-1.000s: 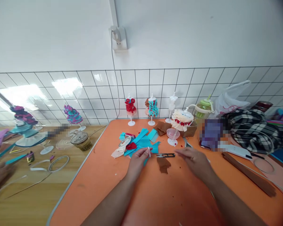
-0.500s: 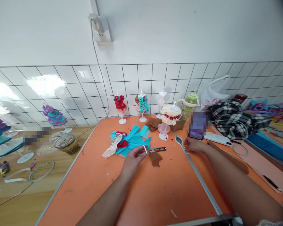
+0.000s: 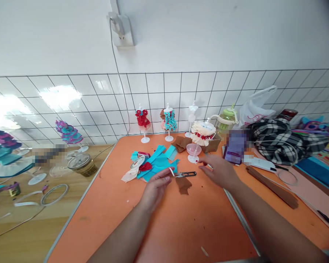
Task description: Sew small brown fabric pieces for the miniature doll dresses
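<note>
Strip (image 3: pixel 171 172) looks light and bendy, so grab an end; left hand (image 3: pixel 155 188) pinches it, right hand (image 3: pixel 220 171) loosely spread.

Illumination is bright and diffuse. Glare whitens the wall tiles (image 3: pixel 60 96) left of the tabletop's (image 3: pixel 104 206) far left corner. Wide-angle distortion skews the outermost tiles. The frame's upper right corner is dark.

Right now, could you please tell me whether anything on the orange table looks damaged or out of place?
Only stray litter stands out: a ragged brown scrap lies by the black snips, and a loose pale sliver lies towards the near edge, apart from the heaped blue pieces. No spill shows.
</note>
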Motion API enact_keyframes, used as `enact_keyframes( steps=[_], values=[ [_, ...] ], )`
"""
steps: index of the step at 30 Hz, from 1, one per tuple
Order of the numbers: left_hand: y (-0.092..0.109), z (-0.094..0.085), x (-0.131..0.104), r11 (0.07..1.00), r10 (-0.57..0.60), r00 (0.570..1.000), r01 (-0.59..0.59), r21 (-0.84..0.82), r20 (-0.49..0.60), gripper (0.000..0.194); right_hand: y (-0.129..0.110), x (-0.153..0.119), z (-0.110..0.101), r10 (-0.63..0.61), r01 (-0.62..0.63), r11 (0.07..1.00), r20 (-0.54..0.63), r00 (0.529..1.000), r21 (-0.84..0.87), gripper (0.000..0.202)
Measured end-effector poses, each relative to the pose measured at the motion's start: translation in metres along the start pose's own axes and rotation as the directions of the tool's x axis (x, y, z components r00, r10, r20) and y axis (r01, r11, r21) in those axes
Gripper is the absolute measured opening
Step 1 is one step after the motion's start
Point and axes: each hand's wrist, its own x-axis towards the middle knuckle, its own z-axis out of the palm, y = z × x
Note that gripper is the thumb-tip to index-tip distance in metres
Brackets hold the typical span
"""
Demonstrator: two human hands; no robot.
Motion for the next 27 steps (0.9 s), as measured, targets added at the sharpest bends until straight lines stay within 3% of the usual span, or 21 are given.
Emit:
enact_keyframes(
  steps=[2, 4, 7, 10, 16, 19, 22, 24, 27],
  values=[
    [-0.001, 0.0, 0.0, 0.998, -0.018, 1.0, 0.018, -0.052, 0.001, 0.032, -0.035, -0.004, 0.007, -0.285, 0.29, 0.957, -0.143, 0.948, 0.012, 0.019],
    [-0.004, 0.0, 0.001, 0.998, -0.02, 1.0, 0.02, -0.065, 0.009, 0.033, -0.06, -0.007, 0.018, -0.391, 0.404, 0.915, -0.251, 0.885, -0.001, 0.024],
    [-0.007, -0.002, 0.002, 0.998, -0.01, 1.0, 0.011, -0.065, 0.019, 0.034, -0.075, -0.01, 0.036, -0.391, 0.415, 0.91, -0.37, 0.843, -0.017, 0.027],
    [-0.009, -0.002, 0.002, 0.998, -0.021, 0.999, 0.023, -0.051, 0.027, 0.035, -0.076, -0.012, 0.046, -0.386, 0.409, 0.912, -0.412, 0.826, -0.033, 0.024],
    [-0.01, 0.003, 0.0, 0.998, -0.06, 0.997, 0.058, 0.031, 0.048, 0.038, -0.073, -0.015, 0.05, -0.311, 0.337, 0.942, -0.397, 0.863, -0.004, 0.01],
    [-0.011, 0.003, 0.0, 0.988, -0.049, 0.992, 0.031, 0.154, 0.117, 0.036, -0.073, -0.015, 0.052, -0.187, 0.252, 0.953, -0.33, 0.925, 0.166, 0.007],
    [-0.013, 0.0, 0.004, 0.868, 0.037, 0.992, -0.091, 0.488, 0.119, 0.029, -0.07, -0.014, 0.058, 0.002, 0.068, 0.87, -0.142, 0.99, 0.488, 0.007],
    [-0.013, -0.004, 0.007, 0.685, 0.129, 0.987, -0.156, 0.711, 0.092, 0.022, -0.067, -0.012, 0.061, 0.108, -0.115, 0.694, 0.056, 0.993, 0.711, 0.011],
    [-0.011, -0.009, 0.009, 0.466, 0.166, 0.985, -0.114, 0.878, 0.04, 0.026, -0.061, -0.01, 0.066, 0.177, -0.414, 0.357, 0.374, 0.91, 0.837, 0.022]
  ],
)
